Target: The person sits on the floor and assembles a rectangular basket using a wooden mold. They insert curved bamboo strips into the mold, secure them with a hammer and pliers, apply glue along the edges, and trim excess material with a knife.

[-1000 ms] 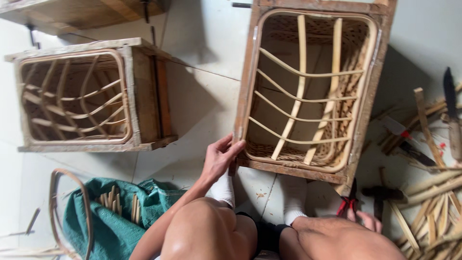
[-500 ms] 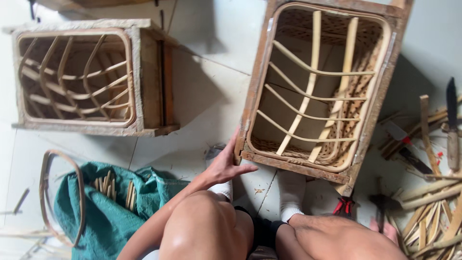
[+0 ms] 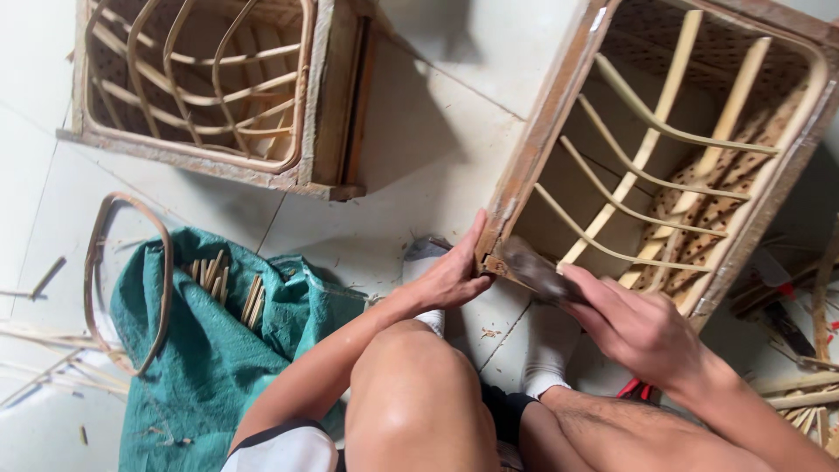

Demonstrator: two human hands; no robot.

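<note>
Two wooden frame boxes are seen, the near box (image 3: 664, 149) and far box (image 3: 210, 87), each holding bent cane ribs. The near box's corner is pinched by the left hand (image 3: 454, 275); a blurred tool (image 3: 537, 271) is gripped by the right hand (image 3: 638, 328).

Wooden frame (image 3: 533, 149) near the right edge of the floor: worn brown, pale tan cane ribs (image 3: 651, 144) across it, backing panel brown with a regular dot pattern. Second frame (image 3: 319, 96) at the top left: grey-brown, same tan ribs. Cloth (image 3: 210, 350): teal green. Floor tiles (image 3: 437, 131): off-white. Socks (image 3: 546, 350): white. Tool head (image 3: 533, 269) blurred, apparently dark grey. Handles (image 3: 631, 387) at lower right: red.
</note>
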